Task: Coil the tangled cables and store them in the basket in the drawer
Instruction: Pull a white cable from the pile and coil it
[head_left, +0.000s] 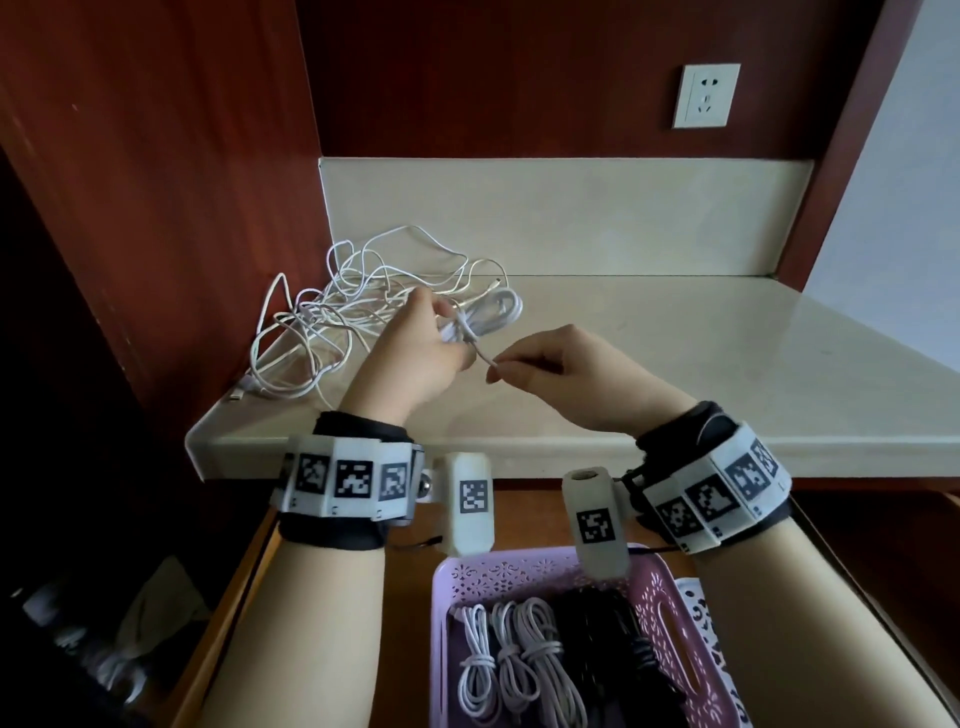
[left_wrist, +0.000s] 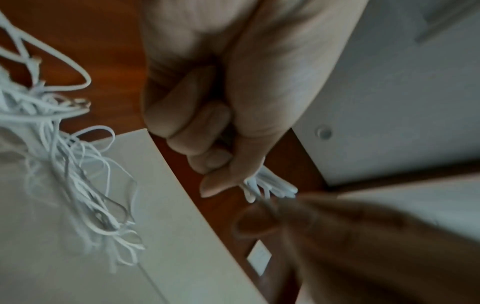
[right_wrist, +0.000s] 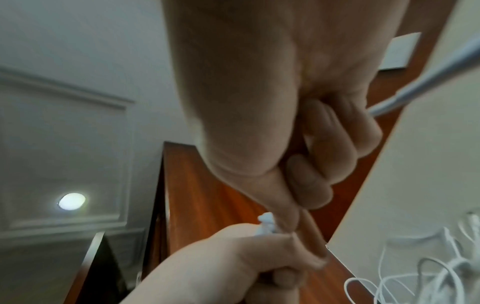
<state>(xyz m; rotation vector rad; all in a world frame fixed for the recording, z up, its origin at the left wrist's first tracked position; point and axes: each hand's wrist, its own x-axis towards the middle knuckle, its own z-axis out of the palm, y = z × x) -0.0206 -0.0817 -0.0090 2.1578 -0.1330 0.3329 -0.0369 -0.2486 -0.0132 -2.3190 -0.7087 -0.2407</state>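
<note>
My left hand (head_left: 431, 338) grips a coiled white cable bundle (head_left: 493, 312) above the cream countertop (head_left: 675, 364). In the left wrist view its curled fingers (left_wrist: 192, 127) close round the loops of that bundle (left_wrist: 272, 186). My right hand (head_left: 545, 358) pinches the loose end of the same cable (head_left: 485, 357) between thumb and forefinger, just right of the left hand. A tangle of white cables (head_left: 332, 312) lies at the counter's back left. The purple basket (head_left: 670, 597) sits in the open drawer below, holding several coiled white cables (head_left: 514, 654) and a black one (head_left: 608, 639).
Red-brown wooden panels (head_left: 156, 182) wall in the counter on the left and behind. A white wall socket (head_left: 705, 96) sits on the back panel. The wooden drawer (head_left: 234, 623) is pulled out under the counter edge. A white patterned item (head_left: 706, 623) lies right of the basket.
</note>
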